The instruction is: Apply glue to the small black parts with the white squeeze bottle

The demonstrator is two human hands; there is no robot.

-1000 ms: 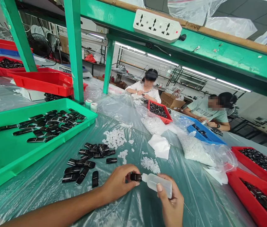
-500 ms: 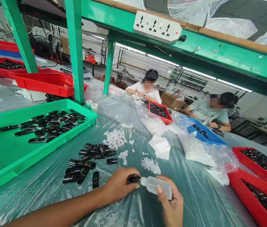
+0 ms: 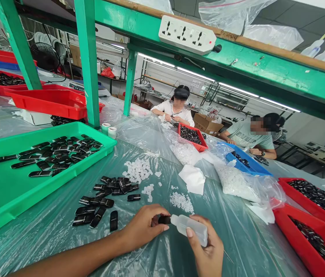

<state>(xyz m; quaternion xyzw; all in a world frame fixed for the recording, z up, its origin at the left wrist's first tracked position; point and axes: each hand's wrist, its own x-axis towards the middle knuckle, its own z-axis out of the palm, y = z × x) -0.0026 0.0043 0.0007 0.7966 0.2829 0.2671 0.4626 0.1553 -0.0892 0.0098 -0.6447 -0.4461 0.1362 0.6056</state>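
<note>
My left hand [image 3: 143,227] pinches a small black plastic piece [image 3: 164,219] just above the plastic-covered table. My right hand [image 3: 207,250] is wrapped round a small translucent squeeze bottle [image 3: 189,229], whose nozzle touches the black piece. Left of my hands lie several loose black pieces [image 3: 99,207] on the sheet. Small heaps of white parts [image 3: 138,170] and tiny white bits [image 3: 181,201] lie just beyond my hands.
A green tray [image 3: 4,192] with several black pieces sits at the left. Red trays [image 3: 300,238] of black parts stand at the right, a bag of white parts [image 3: 237,182] beside them. Two other people work across the table. A green frame post [image 3: 89,77] rises behind.
Both hands stay together at the black piece and bottle; the view has shifted slightly, and the hands have barely moved.
</note>
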